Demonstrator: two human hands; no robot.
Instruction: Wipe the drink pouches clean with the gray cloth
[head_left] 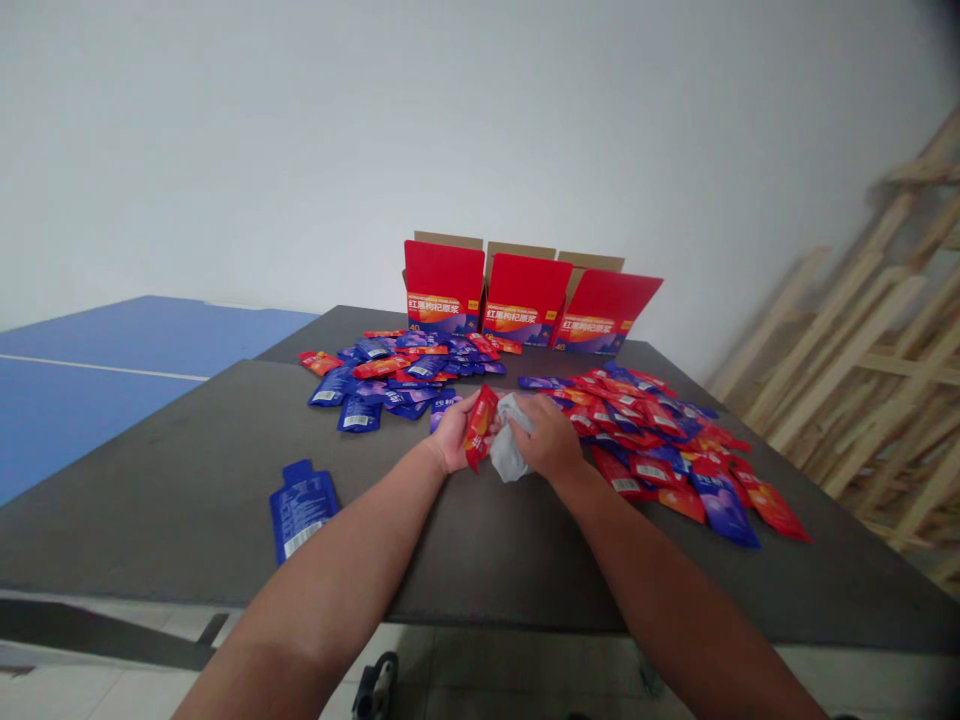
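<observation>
My left hand (pixel 451 436) is closed on a red sachet (pixel 480 428), held tilted above the middle of the dark table (pixel 495 560). Right beside it, my right hand (pixel 551 436) grips a crumpled whitish cloth or tissue (pixel 511 445), its edge close to the sachet. Whether the cloth touches the sachet I cannot tell. To the left of my forearm lies a single blue sachet (pixel 302 508), partly covered by the arm. A mixed pile of red and blue sachets (pixel 420 365) is beyond my left hand, and a larger pile (pixel 660 430) is to the right.
Three open red cartons (pixel 525 300) stand in a row at the table's back, flaps raised, against a pale wall. A blue table (pixel 150 370) with a white line adjoins at left. Wooden slats (pixel 847 350) lean at the right. A caster wheel (pixel 375 685) shows below the front edge.
</observation>
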